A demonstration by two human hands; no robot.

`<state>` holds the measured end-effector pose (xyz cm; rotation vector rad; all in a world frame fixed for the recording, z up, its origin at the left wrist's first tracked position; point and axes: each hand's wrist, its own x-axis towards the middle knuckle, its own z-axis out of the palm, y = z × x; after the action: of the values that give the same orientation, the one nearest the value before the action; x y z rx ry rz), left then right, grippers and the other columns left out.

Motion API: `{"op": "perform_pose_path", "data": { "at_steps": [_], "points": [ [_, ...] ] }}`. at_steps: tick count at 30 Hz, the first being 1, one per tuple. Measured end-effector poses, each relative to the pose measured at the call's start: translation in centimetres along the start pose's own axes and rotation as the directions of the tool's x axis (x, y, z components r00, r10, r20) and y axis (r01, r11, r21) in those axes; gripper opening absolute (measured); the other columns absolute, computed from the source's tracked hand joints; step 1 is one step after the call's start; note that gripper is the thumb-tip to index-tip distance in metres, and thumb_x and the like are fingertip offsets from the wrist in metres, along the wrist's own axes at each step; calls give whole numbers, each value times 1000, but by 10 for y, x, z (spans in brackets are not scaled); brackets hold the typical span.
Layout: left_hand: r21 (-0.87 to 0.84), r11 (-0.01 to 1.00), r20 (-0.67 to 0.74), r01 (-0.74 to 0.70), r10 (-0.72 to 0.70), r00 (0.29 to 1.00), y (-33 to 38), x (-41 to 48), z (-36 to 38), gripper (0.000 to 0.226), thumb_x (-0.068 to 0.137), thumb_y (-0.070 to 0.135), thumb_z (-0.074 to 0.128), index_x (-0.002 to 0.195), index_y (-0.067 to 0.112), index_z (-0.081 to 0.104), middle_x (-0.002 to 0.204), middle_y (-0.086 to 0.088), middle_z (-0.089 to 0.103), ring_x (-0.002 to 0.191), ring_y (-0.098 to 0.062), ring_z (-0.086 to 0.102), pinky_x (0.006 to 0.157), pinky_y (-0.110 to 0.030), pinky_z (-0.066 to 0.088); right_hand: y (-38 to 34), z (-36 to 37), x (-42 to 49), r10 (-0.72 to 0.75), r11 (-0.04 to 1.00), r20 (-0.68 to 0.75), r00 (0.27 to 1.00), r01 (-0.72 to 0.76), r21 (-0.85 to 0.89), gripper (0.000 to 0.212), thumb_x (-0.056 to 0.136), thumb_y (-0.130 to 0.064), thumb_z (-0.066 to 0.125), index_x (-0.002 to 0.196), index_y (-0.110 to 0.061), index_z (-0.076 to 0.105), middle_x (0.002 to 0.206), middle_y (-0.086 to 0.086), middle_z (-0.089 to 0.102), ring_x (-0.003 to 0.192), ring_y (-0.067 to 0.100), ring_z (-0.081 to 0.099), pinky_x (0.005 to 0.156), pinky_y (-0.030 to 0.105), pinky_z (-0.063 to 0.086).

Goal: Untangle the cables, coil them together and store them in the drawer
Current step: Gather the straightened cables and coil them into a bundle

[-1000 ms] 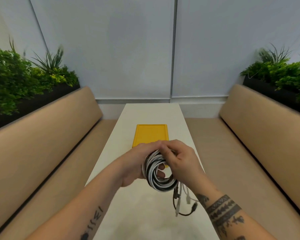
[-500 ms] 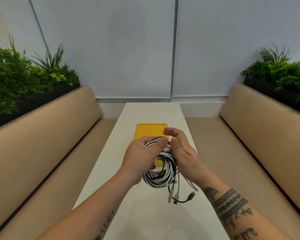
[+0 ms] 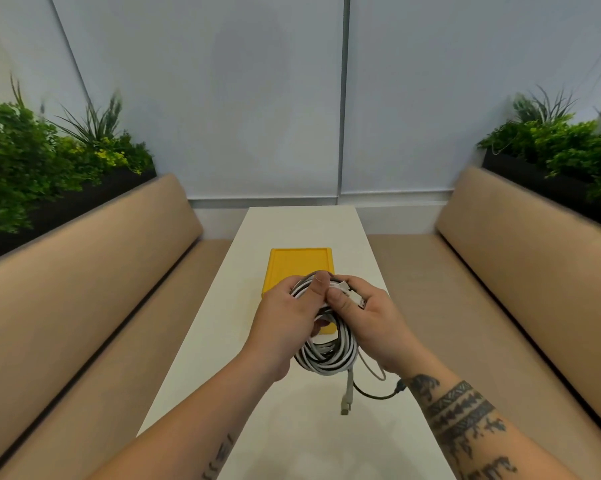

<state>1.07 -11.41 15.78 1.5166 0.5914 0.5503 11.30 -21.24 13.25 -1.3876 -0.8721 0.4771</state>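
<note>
So rn both your hands are together at the top of the cable coil (image 3: 327, 355), w/ the thumbs touching. Left hand (image 3: 281, 327) is wrapped round the left side of the loops, thumb pressed over the top. Right hand (image 3: 375, 323) is clamped on the top right, where some white connector bits (image 3: 352, 294) poke out btwn thumb and fingers. The coil is a mix of white and black cable, held up in the air above the white counter (image 3: 285, 431), just in front of the yellow box (image 3: 299, 266) and partly covering its near edge from this angle. Two loose ends hang off the bottom: a white plug (image 3: 345, 405) pointing straight down and a black lead (image 3: 378, 395) curling right toward your wrist. Can't tell if the box is open or closed tbh. Tan benches (image 3: 84, 289) run down both sides, w/ planters (image 3: 32, 161) behind them.
</note>
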Motion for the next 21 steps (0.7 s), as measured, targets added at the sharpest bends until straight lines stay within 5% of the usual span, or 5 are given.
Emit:
{"op": "perform_pose_path", "data": {
  "at_steps": [5,12,14,18,21],
  "points": [
    [295,955,131,-20,-19,991,4,0,-11,74,68,70,72,122,24,51,93,6,73,76,-1,69,68,-27,56,2,-6,-1,58,991,23,998,-60,117,23,85,-40,67,97,-23,75,98,19,75,88,29,70,94,57,52],
    [787,602,245,-137,-100,964,22,5,-25,69,53,71,78,108,36,56,109,6,57,99,-16,60,70,-35,58,6,-16,-2,101,976,163,981,-130,177,54,79,-55,76,114,-14,70,113,23,70,107,41,66,102,60,47],
    [716,678,290,-165,-74,954,21,6,-26,82,48,58,85,119,35,52,108,10,61,96,-13,65,74,-40,61,6,-18,-1,103,971,183,978,-139,193,56,77,-55,78,113,-12,70,109,24,70,99,37,67,98,57,49],
    [609,768,340,-198,-27,940,16,4,-26,125,54,30,85,150,55,9,102,15,69,86,-9,70,68,-32,61,5,-17,-1,85,970,240,967,-136,204,50,77,-53,79,111,-17,72,109,19,72,99,32,68,96,49,51],
    [560,799,325,-218,30,945,8,4,-26,103,55,31,86,143,51,36,104,18,68,87,-5,69,71,-32,61,6,-16,-3,84,984,261,962,-121,129,47,80,-55,75,114,-23,71,113,15,72,106,34,68,101,53,49]
  ]
}}
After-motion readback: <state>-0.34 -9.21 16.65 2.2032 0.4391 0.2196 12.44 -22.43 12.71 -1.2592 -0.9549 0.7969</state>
